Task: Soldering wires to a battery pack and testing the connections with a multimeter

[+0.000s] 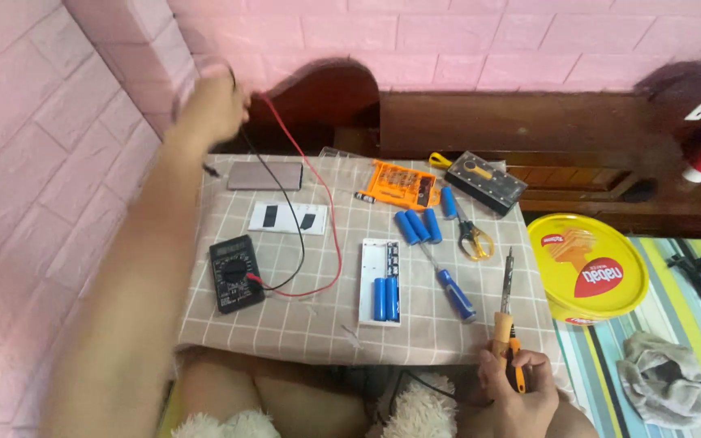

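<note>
The left hand (pixel 208 105) is reaching up and away over the far left corner of the bench (pixel 448 324), its grip pressing together around the red wire (pixel 330 219) and black wire (pixel 290 207). Both wires are trailing down across the checked cloth to the black meter (pixel 235 274), which is lying flat near the bench's left edge. The right hand (pixel 513 389) is resting at the near right edge, its grip closing around the wooden handle of a soldering iron (pixel 505 304) whose metal tip is pointing away from the person. Between the hands, a white battery holder (pixel 380 280) is lying with blue batteries (pixel 386 298) sitting in its near end. A blue screwdriver (pixel 448 284) is lying just right of the holder, and yellow scissors (pixel 470 231) are lying beyond it.
</note>
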